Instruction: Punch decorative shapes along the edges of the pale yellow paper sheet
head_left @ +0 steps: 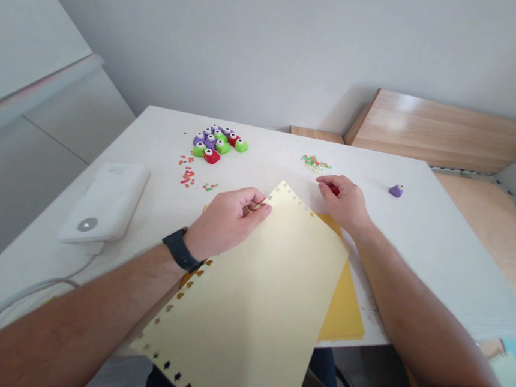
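Observation:
My left hand (pixel 229 218) pinches the far left edge of a pale yellow paper sheet (pixel 253 301) whose borders carry rows of punched shapes. The sheet lies tilted over a darker yellow sheet (pixel 345 309) on the white table (pixel 438 245). My right hand (pixel 345 201) rests just beyond the sheet's far corner, its fingers closed round a small red craft punch (pixel 334 190). A black watch sits on my left wrist.
A cluster of purple, green and red craft punches (pixel 217 142) stands at the far side. One purple punch (pixel 396 190) sits alone to the right. Paper confetti (pixel 315 162) and red scraps (pixel 187 175) lie scattered. A white device (pixel 106 201) with a cable sits left. Wooden boards lean at the back right.

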Demonstrator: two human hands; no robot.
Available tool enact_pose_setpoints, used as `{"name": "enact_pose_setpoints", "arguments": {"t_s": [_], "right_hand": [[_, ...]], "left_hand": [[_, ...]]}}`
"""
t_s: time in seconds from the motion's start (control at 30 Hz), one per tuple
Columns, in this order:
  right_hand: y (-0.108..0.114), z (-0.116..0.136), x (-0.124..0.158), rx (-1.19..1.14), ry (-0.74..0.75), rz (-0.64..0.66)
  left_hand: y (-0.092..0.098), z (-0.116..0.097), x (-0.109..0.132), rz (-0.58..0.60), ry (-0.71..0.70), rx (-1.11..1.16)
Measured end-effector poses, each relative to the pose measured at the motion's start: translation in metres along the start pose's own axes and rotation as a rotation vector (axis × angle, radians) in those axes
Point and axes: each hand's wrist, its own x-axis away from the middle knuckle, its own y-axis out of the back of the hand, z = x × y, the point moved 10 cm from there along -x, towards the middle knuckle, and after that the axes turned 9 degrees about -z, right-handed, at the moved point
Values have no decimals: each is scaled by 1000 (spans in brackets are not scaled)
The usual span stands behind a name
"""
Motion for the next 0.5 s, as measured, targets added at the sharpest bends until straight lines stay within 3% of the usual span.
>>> {"name": "enact_pose_setpoints", "arguments": {"t_s": [0.2, 0.5], "right_hand": [[10, -15, 2, -138, -140, -3], [-18, -15, 14, -331, -246, 197]], "left_hand": [[2, 3, -1, -12, 16, -2], [1, 4, -1, -11, 15, -18]]}}
